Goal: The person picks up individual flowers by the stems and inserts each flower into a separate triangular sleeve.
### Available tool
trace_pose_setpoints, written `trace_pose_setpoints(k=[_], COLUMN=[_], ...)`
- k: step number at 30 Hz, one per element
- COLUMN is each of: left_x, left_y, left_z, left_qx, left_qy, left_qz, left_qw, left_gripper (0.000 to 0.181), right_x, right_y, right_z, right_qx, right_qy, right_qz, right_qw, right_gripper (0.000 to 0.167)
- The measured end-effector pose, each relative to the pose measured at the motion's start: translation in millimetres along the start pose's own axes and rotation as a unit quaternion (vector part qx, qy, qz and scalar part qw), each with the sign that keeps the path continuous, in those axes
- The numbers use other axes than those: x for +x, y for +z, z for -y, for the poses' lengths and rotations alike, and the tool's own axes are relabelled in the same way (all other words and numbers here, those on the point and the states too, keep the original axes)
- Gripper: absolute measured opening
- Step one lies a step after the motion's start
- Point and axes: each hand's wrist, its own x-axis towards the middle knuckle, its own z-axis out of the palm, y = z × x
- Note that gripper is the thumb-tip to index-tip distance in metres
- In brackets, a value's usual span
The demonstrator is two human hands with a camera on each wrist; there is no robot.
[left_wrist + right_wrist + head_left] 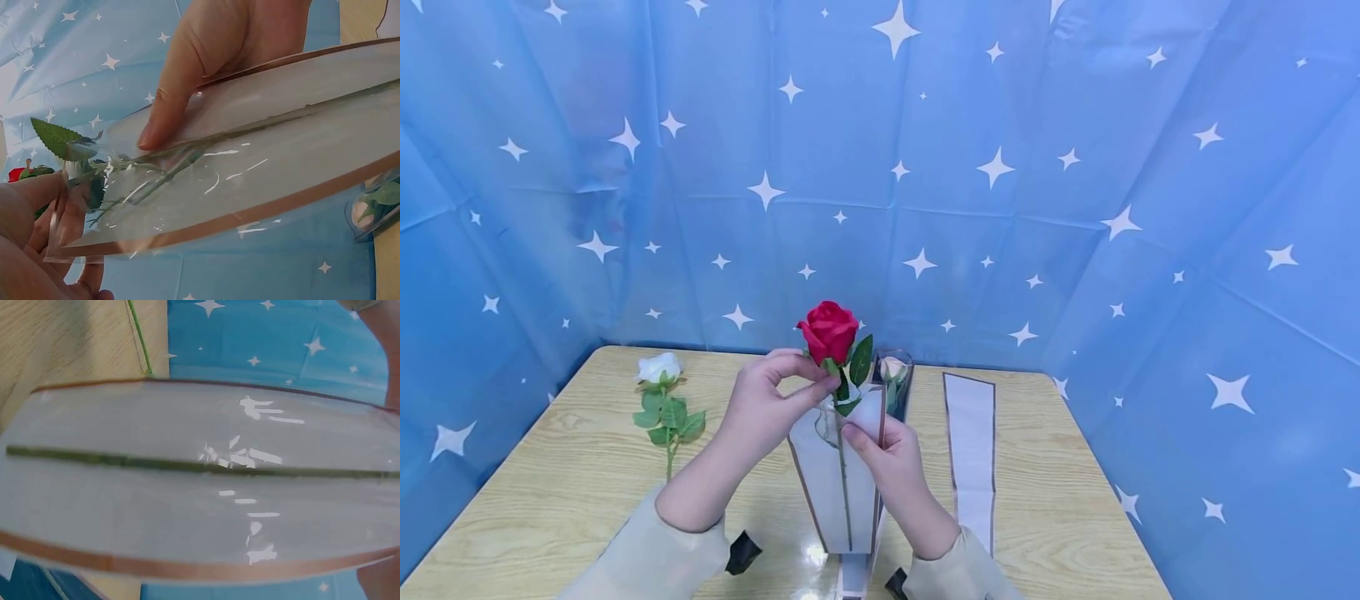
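Note:
A red rose stands with its stem inside a clear-fronted flower sleeve, which has a white back and brown edges. Its bloom and upper leaves rise above the sleeve's mouth. With thumb and fingers, my left hand pinches the rose just under the bloom. My right hand holds the sleeve by its right edge near the top, thumb on the front. Through the film in the left wrist view the green stem shows. The right wrist view has the stem running lengthwise down the sleeve.
On the wooden table, a white rose lies at the left. Behind the held sleeve is a wrapped pale rose. A flat white sleeve lies at the right. A blue star-patterned curtain surrounds the table's back and sides.

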Motion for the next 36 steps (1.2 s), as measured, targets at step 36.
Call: trace_pose_setpoints(k=[36], left_x=[0.4], left_y=[2.0], left_z=[-3.9], left_qx=[0.024], left_qy=[0.019], left_qz=[0.006], left_qw=[0.9995], left_gripper=[0.007], right_x=[14.1], right_y=[-2], right_z=[26], right_qx=[0.111], right_qy=[-0.047], right_qz=[-0.117], right_qw=[0.9858], right_gripper=[0.021])
